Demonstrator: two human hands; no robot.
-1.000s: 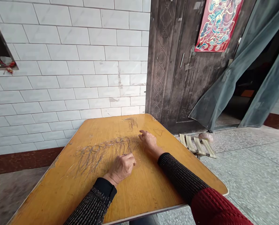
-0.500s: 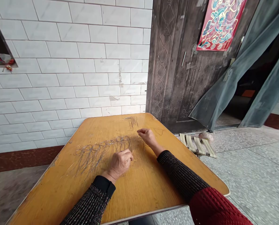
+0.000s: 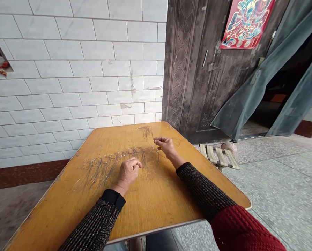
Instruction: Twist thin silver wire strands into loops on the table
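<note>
On the wooden table (image 3: 145,205) lies a row of thin looped strands (image 3: 103,164) that look like fine wire, their loose ends trailing toward me. My left hand (image 3: 129,172) is closed just right of that row, fingers curled down; whatever is in them is hidden. Farther forward and to the right, my right hand (image 3: 166,147) pinches with thumb and forefinger. A thin strand (image 3: 159,157) shows beneath these fingers, too fine to follow clearly. A smaller bunch of similar strands (image 3: 146,131) rests near the table's far edge, beyond both hands.
A white tiled wall (image 3: 74,76) and a dark carved door (image 3: 187,87) stand behind the table. To the right are a low strap-seat stool (image 3: 218,156) and a grey-green curtain (image 3: 246,101) across a doorway. The floor is speckled.
My left hand has drawn slightly left, toward the row of strands, staying closed. My right hand stays near the same place, its pinching fingers a little more extended. The view has shifted slightly.
</note>
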